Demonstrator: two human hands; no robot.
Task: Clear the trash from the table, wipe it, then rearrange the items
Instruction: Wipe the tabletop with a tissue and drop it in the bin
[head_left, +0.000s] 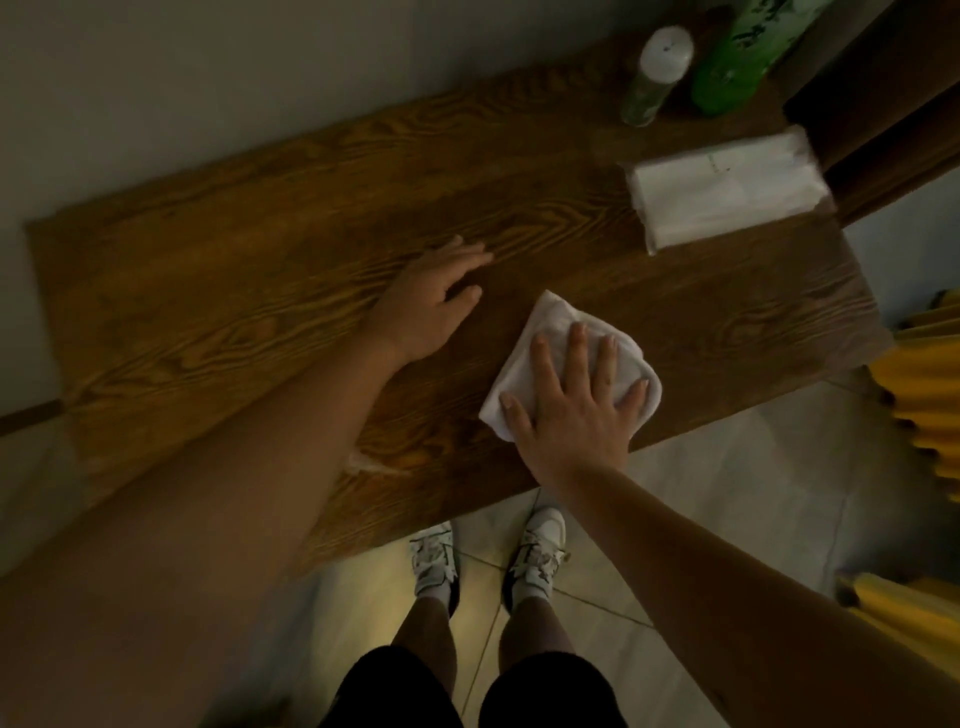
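From my head camera I look down on a long dark-brown wood-grain surface (249, 291) that runs from about 8 o'clock to 2 o'clock across the view. My right hand (574, 410) lies flat on a folded white cloth (558, 332) near the surface's near edge, just right of centre; my fingers (575, 343) are spread open and pressing down on the cloth, not curled around it. My left hand (428, 306) rests palm-down on the bare wood just beside the cloth, at about 10 o'clock from it, with its fingers loosely open and holding nothing.

At about 2 o'clock from the cloth, well apart from it, lies a white pack of tissues in clear plastic wrap (727, 187). Farther back, at roughly 1 o'clock, stands a small clear bottle with a white cap (657, 73), and just beside it on the right a green plastic bottle (748, 52), its top cut off by the frame edge.

A pale smear (363, 462) shows on the wood at the near edge, by my left forearm. Below the surface, at 6 o'clock, my white sneakers (488, 556) stand on a pale tiled floor (727, 499).
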